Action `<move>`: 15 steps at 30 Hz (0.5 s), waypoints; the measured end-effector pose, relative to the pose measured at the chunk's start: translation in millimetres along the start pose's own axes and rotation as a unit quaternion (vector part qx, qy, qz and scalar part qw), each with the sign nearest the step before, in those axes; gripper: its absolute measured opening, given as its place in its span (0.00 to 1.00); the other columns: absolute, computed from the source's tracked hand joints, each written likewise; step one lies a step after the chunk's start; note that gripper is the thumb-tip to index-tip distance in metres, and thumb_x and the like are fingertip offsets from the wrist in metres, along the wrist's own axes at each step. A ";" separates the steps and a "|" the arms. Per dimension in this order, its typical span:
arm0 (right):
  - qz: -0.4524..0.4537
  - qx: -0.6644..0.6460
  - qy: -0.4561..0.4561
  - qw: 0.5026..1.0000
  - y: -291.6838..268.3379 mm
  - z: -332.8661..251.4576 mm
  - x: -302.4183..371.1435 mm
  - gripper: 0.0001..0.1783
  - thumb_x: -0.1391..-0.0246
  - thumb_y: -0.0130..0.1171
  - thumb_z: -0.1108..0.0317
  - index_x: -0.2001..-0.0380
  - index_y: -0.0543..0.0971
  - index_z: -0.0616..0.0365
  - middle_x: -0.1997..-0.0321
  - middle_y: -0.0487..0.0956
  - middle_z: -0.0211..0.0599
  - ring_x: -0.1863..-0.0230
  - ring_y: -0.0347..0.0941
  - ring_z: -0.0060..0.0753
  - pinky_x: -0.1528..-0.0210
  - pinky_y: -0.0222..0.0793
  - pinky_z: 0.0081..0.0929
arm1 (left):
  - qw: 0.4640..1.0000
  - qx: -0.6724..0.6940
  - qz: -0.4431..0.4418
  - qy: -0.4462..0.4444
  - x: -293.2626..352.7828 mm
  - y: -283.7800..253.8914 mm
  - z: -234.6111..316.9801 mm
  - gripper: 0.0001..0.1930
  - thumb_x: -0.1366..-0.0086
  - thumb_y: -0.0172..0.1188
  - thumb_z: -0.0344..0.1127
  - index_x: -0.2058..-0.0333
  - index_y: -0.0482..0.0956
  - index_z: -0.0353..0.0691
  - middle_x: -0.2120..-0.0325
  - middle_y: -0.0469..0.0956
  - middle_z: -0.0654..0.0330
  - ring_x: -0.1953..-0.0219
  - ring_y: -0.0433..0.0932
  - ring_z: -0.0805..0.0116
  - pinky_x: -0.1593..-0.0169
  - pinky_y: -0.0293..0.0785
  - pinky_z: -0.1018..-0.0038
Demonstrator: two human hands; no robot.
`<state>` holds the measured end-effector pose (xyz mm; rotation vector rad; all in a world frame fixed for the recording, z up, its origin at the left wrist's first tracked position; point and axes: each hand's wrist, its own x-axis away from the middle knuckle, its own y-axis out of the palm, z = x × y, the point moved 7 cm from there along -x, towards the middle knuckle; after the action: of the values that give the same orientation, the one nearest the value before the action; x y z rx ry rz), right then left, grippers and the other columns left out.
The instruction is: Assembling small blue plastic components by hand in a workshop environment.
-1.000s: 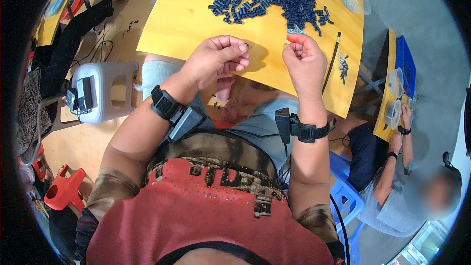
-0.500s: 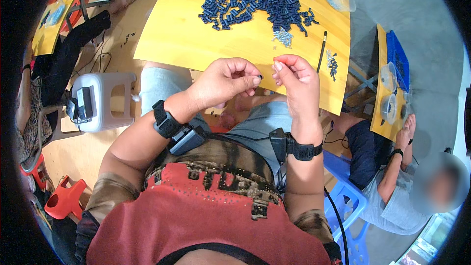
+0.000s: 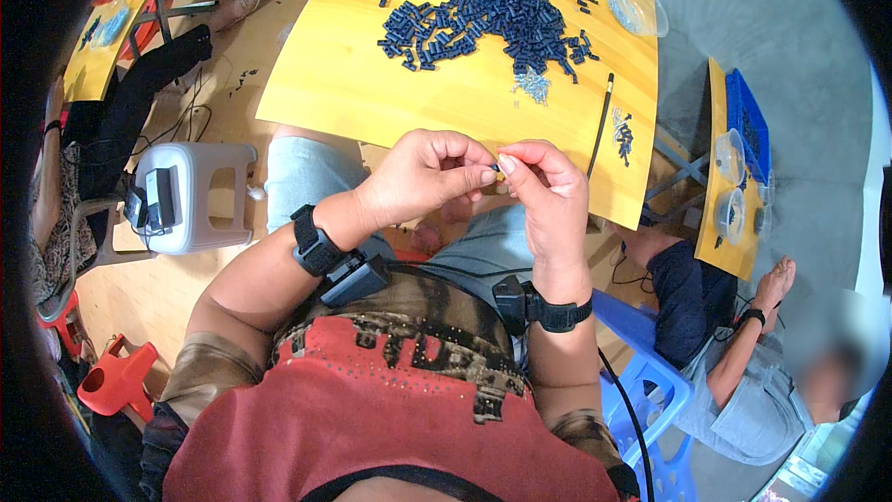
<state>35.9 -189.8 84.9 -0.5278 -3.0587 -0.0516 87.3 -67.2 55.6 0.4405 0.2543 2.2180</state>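
Note:
Just in front of the yellow table's near edge, my left hand [image 3: 432,172] is closed in a pinch on a small dark piece [image 3: 495,167], mostly hidden by the fingertips. My right hand [image 3: 548,188] meets it there, thumb and forefinger pressed together at the piece; what they hold, if anything, is too small to make out. Beyond the hands, a heap of short black tubular parts [image 3: 483,14] covers the middle of the table. Small silvery screw-like pieces [image 3: 531,85] lie at the heap's near side.
On the yellow table [image 3: 325,84], a thin black rod [image 3: 602,121] lies near a small pile of silvery and black pieces [image 3: 623,138]. A clear bowl [image 3: 636,5] stands far right. A white stool [image 3: 193,195] is at left; a co-worker [image 3: 753,390] sits at right.
My right hand has moved left and slightly nearer to me, so its fingertips now meet those of my left hand at the small dark piece.

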 end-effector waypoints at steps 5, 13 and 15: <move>0.009 0.009 -0.018 1.000 -1.5 -0.4 2.1 0.04 0.53 0.61 0.77 0.70 0.79 0.63 0.69 0.76 0.29 0.68 0.69 0.16 0.65 0.64 0.14 | 1.000 0.001 -0.005 0.003 -1.0 -0.4 -0.6 0.09 0.39 0.58 0.34 0.62 0.76 0.36 0.76 0.77 0.67 0.79 0.73 0.83 0.76 0.71 0.86; 0.031 -0.037 -0.003 0.999 -1.2 7.3 4.1 0.04 0.53 0.60 0.79 0.71 0.79 0.63 0.68 0.76 0.30 0.68 0.69 0.18 0.64 0.65 0.15 | 0.999 0.042 -0.007 0.003 -1.9 -1.3 -5.3 0.10 0.39 0.57 0.34 0.61 0.76 0.36 0.75 0.78 0.63 0.76 0.75 0.81 0.76 0.71 0.86; 0.031 -0.030 -0.004 0.999 -1.6 8.9 4.0 0.04 0.53 0.60 0.79 0.71 0.79 0.63 0.68 0.75 0.30 0.68 0.69 0.18 0.64 0.64 0.15 | 0.998 0.056 -0.007 -0.009 0.2 0.0 -1.0 0.09 0.39 0.57 0.32 0.63 0.76 0.34 0.75 0.78 0.63 0.75 0.74 0.81 0.73 0.72 0.85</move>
<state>31.3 -189.7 76.1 -0.6288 -3.0534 -0.1402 86.8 -67.1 54.7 0.5174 0.3728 2.1933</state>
